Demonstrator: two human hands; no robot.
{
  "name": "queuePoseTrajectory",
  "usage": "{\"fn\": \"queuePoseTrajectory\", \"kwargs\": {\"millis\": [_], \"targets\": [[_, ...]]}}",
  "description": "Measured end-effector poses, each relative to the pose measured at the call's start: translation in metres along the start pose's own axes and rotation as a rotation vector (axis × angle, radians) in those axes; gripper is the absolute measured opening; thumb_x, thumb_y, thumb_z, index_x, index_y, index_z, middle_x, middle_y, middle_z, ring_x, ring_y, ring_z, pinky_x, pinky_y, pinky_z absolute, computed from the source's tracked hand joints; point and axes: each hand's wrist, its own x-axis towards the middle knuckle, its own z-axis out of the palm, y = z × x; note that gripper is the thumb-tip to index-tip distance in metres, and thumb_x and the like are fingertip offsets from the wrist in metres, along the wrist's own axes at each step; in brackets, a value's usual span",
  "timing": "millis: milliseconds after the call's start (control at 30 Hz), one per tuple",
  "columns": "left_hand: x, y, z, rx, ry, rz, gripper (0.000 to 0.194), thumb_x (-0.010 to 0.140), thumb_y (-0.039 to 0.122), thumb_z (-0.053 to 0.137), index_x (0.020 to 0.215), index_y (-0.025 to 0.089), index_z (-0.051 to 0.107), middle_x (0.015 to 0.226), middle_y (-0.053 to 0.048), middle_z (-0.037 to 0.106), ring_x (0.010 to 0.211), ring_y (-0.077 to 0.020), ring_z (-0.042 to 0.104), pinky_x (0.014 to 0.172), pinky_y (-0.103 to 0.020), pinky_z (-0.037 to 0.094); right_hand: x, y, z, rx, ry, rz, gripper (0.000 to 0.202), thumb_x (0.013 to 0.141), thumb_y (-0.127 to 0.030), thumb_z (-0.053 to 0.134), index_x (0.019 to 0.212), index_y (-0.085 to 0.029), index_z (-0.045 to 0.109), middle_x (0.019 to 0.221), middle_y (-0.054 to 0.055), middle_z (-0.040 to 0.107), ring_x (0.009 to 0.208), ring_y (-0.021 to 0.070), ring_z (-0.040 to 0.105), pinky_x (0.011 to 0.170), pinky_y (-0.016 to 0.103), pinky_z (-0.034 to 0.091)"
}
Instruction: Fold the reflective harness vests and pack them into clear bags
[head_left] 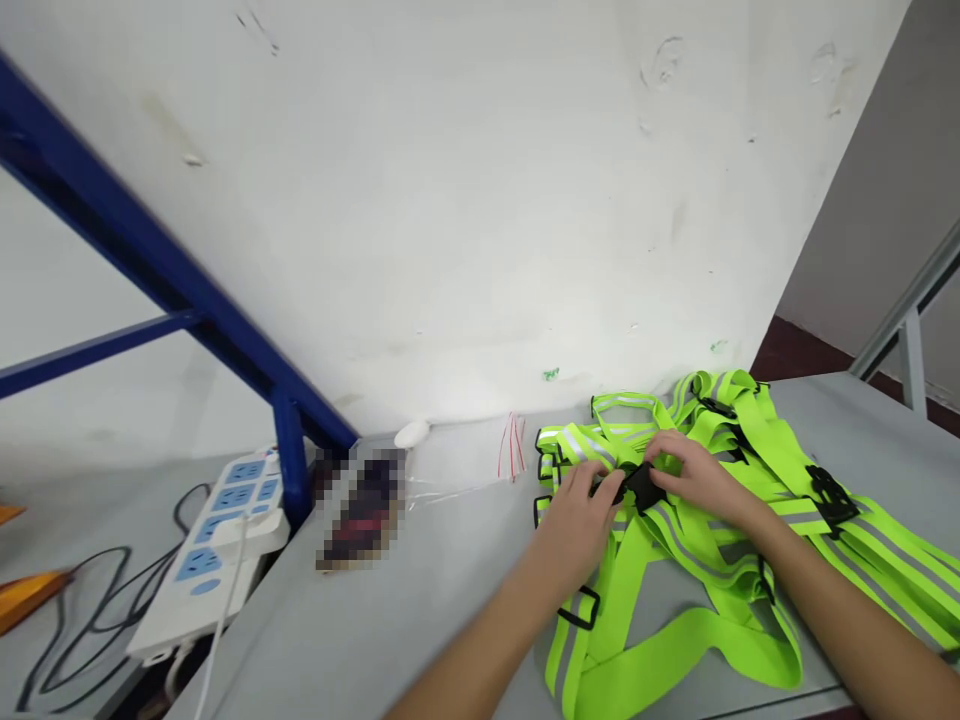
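Neon-green reflective straps (675,650) with grey stripes lie in a loose heap on the right part of the grey table. At the heap's near-left part, my left hand (577,515) pinches one side of a black plastic buckle (642,488). My right hand (694,475) grips the other side of it, fingers closed. The two hands are close together, with the buckle between them. Whether its halves are clipped together I cannot tell. Black strap sliders (581,607) show along the left edge of the straps, and another black buckle (831,497) lies to the right.
Clear plastic zip bags (457,460) with red lines lie by the wall, beside a small white oval object (412,434). A blurred-out item (365,510) lies left of them. A white power strip (214,545) with cables stands beyond a blue metal frame (225,320).
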Motion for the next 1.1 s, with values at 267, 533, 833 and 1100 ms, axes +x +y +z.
{"fn": "queuePoseTrajectory", "kwargs": {"millis": [267, 533, 833, 1100], "targets": [[-0.003, 0.001, -0.003, -0.057, -0.155, -0.019, 0.045, 0.090, 0.013, 0.041, 0.134, 0.019, 0.042, 0.131, -0.012, 0.049, 0.123, -0.0283, 0.046, 0.103, -0.048, 0.043, 0.000, 0.000, 0.003, -0.015, -0.032, -0.033, 0.009, 0.080, -0.018, 0.058, 0.072, -0.021, 0.057, 0.088, 0.004, 0.064, 0.090, 0.0214, 0.057, 0.083, 0.038, 0.045], [0.002, 0.001, 0.008, 0.114, -0.089, -0.060, 0.071, 0.073, -0.007, 0.038, 0.142, 0.012, 0.037, 0.140, -0.021, 0.042, 0.130, -0.0362, 0.041, 0.103, -0.055, 0.042, -0.002, -0.008, 0.005, -0.113, -0.040, -0.124, 0.010, 0.085, -0.023, 0.061, 0.080, -0.023, 0.070, 0.094, 0.006, 0.066, 0.094, 0.0228, 0.058, 0.088, 0.043, 0.045], [0.001, 0.000, 0.020, 0.225, -0.011, 0.154, 0.064, 0.081, -0.006, 0.036, 0.143, 0.008, 0.031, 0.152, -0.023, 0.030, 0.145, -0.0340, 0.005, 0.108, -0.051, 0.039, -0.001, -0.017, 0.018, -0.174, -0.094, -0.056, 0.014, 0.083, -0.016, 0.061, 0.081, -0.025, 0.072, 0.093, 0.004, 0.068, 0.098, 0.0249, 0.057, 0.093, 0.049, 0.035], [0.005, 0.010, 0.019, 0.379, -0.068, 0.212, 0.056, 0.084, 0.003, 0.037, 0.141, 0.001, 0.036, 0.153, -0.022, 0.029, 0.144, -0.0366, 0.002, 0.113, -0.055, 0.031, -0.004, -0.019, 0.017, -0.236, -0.050, 0.006, 0.014, 0.075, -0.011, 0.062, 0.076, -0.023, 0.071, 0.080, 0.002, 0.064, 0.087, 0.0226, 0.058, 0.091, 0.047, 0.034]]}}
